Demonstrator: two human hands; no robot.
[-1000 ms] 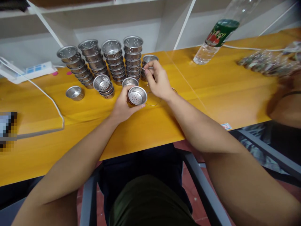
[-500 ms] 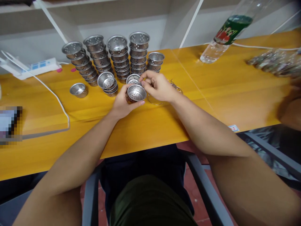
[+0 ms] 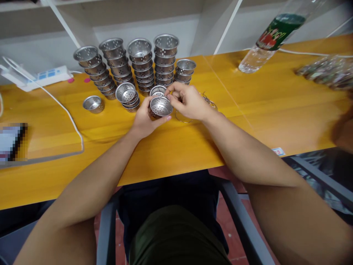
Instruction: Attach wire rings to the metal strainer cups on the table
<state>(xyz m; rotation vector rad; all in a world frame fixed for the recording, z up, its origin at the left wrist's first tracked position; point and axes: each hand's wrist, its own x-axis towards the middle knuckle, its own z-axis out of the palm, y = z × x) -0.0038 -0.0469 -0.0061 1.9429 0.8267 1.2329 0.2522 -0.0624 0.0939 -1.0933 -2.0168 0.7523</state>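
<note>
My left hand (image 3: 145, 119) is wrapped round a small perforated metal cup (image 3: 161, 106), its open top tilted towards me. At the far rim of that cup, my right hand (image 3: 187, 101) pinches what looks like a thin metal wire; the fingers hide most of it. Another perforated cup (image 3: 157, 90) stands just behind the held one. Beneath and beyond my right wrist lie thin wire rings (image 3: 184, 117) and a small tangle of wire (image 3: 210, 103). A short stack of cups (image 3: 127, 95) is left of my left hand, and a single cup (image 3: 93, 104) sits farther left.
Tall stacks of perforated cups (image 3: 140, 55) line the back of the yellow table (image 3: 171, 154). A power strip (image 3: 45, 77) with a white cable lies at left, beside a blurred-out device (image 3: 11, 141). At right are a plastic bottle (image 3: 271, 40) and a bundle of small items (image 3: 328, 71).
The view has shifted slightly. Both hands keep almost the same place at the held cup, with my right fingers still pinched at its rim.
</note>
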